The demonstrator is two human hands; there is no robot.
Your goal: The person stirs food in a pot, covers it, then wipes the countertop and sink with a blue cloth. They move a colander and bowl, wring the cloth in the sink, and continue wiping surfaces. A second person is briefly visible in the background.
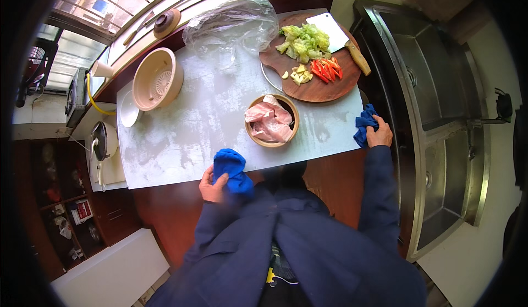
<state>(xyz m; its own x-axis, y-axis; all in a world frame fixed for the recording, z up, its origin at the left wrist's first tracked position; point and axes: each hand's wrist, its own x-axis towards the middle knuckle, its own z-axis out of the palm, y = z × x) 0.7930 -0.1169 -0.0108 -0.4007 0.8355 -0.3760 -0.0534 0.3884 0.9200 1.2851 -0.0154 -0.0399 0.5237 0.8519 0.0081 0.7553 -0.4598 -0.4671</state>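
My left hand (213, 186) grips a bright blue cloth (232, 170) over the front edge of the pale worktop (181, 142). At the worktop's right edge, my right hand (380, 133) has its fingers on a second, crumpled blue cloth (365, 122). Between the hands stands a round brown-rimmed bowl (274, 144) filled with raw pale pink meat (270, 119). Behind it lies a round wooden cutting board (330, 93). Chopped lettuce (304, 42), sliced red peppers (326, 69) and garlic pieces (301, 75) rest on the board, beside a cleaver (330, 30) with a wooden handle.
A beige plastic colander (172, 74) tilts beside a white bowl (130, 111) on the left. Clear plastic bags (235, 26) lie at the back. To my right is a double steel sink (433, 65). A lidded pot (105, 140) sits at far left.
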